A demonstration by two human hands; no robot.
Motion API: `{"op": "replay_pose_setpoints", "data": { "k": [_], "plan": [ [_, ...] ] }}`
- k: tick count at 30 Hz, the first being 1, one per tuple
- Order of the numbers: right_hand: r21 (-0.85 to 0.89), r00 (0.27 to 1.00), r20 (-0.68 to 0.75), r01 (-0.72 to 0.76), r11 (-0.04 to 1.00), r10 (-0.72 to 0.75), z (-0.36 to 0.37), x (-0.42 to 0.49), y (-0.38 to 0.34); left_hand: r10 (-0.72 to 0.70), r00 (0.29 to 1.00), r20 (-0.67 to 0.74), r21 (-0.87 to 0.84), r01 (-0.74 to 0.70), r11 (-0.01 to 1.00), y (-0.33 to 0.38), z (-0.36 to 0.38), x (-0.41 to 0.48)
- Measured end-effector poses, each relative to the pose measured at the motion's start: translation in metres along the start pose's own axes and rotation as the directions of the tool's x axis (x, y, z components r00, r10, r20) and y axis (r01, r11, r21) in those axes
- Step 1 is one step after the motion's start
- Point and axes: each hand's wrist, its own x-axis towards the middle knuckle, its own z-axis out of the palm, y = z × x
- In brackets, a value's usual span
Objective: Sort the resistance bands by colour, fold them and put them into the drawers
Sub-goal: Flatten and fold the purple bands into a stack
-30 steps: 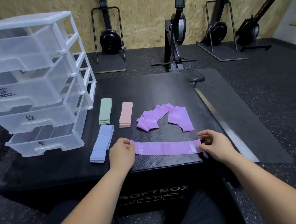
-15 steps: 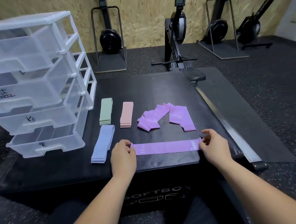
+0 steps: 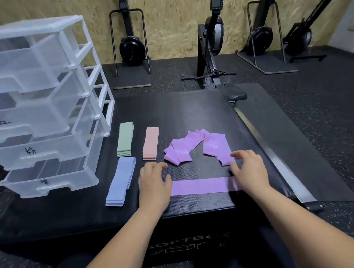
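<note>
While both palms lie flat on it, the purple band (image 3: pixel 201 186) sits stretched out as one long, smooth strip along the near edge of the soft box (image 3: pixel 191 112). Left hand (image 3: pixel 154 186) covers its left end and right hand (image 3: pixel 249 174) its right end; fingers on both are spread and pressing down, so neither grip is closed round anything. Both hands are a bit blurred.

That box is black with a fine ribbed, slightly shiny skin, and its front face has "SOFTBOX" in pale outlined letters, partly cut off by the forearms.

Just left of the left hand there's a blue stack (image 3: pixel 121 180), flat rectangular bands folded neatly, matte looking. Behind that a green stack (image 3: pixel 125 139) and beside it a pink stack (image 3: pixel 151 143), same tidy oblong shape. To the right of those is a loose purple heap (image 3: pixel 185 147), thin floppy ribbons crumpled and overlapping, one showing faint white print that looks like "10".

On the left stands the drawer unit (image 3: pixel 41 108), translucent frosted plastic with a white frame, four drawers all shut. Handwritten black characters mark the lower three fronts: 蓝, 粉, 紫 as far as I can read them.

Further back, rubber speckled floor, a rowing machine (image 3: pixel 212 50) with a small monitor, and chipboard wall.
</note>
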Motion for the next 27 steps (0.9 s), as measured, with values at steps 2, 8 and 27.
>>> {"op": "replay_pose_setpoints", "data": {
  "k": [2,8,27],
  "plan": [
    [-0.079,0.995,0.084,0.065,0.995,-0.058,0.003,0.015,-0.01,0.091,0.99,0.105,0.039,-0.096,0.995,0.01,0.003,0.012],
    [-0.329,0.948,0.242,0.282,0.901,-0.209,0.025,0.052,-0.036,0.192,0.901,0.388,0.175,-0.277,0.945,0.032,0.02,0.041],
    [0.052,0.991,-0.053,0.127,0.99,-0.124,0.014,0.051,-0.048,-0.028,0.9,0.435,-0.044,0.052,0.998,0.03,0.023,0.061]
  ]
}}
